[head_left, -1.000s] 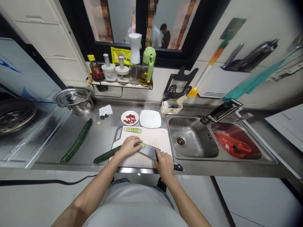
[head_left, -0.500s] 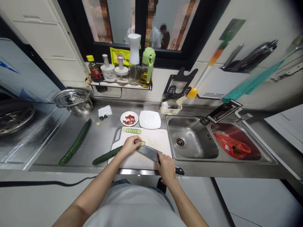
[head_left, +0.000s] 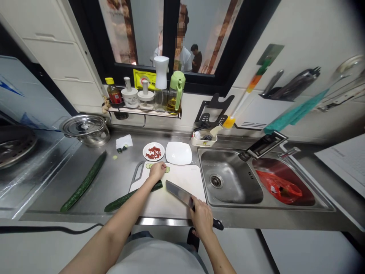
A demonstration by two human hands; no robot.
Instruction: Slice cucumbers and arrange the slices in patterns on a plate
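Observation:
My left hand [head_left: 157, 171] is over the far part of the white cutting board [head_left: 186, 177], its fingers pinching a thin cucumber slice [head_left: 167, 169]. Beside it, partly hidden behind the hand, lies a row of cucumber slices [head_left: 148, 166]. A cut cucumber [head_left: 122, 201] rests under my left forearm, its cut end on the board. My right hand [head_left: 202, 215] grips the handle of a kitchen knife [head_left: 178, 193], whose broad blade is tilted over the board, apart from the cucumber. Another black handle [head_left: 218, 224] sticks out past the board's near right edge.
Beyond the board stand a plate of chopped red pieces [head_left: 153, 152] and a white square plate [head_left: 178, 153]. A whole cucumber [head_left: 84, 182] and a steel pot [head_left: 87, 129] are on the left. The sink [head_left: 234, 179] is on the right, below a faucet [head_left: 264, 145].
My left hand has moved away from the blade toward the row of slices, carrying a slice. The knife has drawn apart from the cucumber, and the view has tilted up slightly.

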